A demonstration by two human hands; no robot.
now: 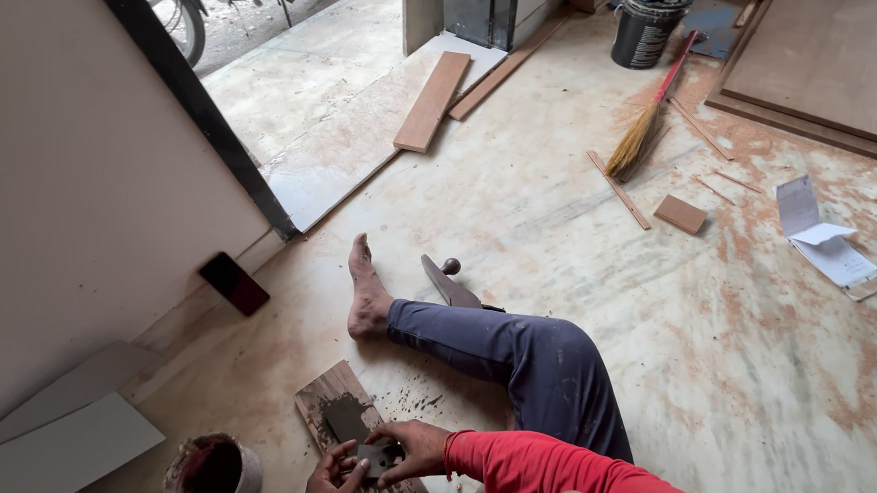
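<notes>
I sit on a dusty stone floor with one leg stretched out. Both hands meet low in the view over a small wooden board (327, 399) smeared with dark grey wet paste. My left hand (329, 488) and my right hand (411, 450) together grip a flat dark metal blade (374, 461), pressed flat on the board. My right sleeve is red. A hand plane (450, 283) lies behind my shin.
A small stained bucket (212, 478) stands left of the board. Grey panels (63, 450) lean at the left wall beside a dark phone (233, 283). Farther off lie a plank (433, 101), a broom (649, 109), a black paint can (648, 20), plywood sheets (824, 52) and papers (822, 235).
</notes>
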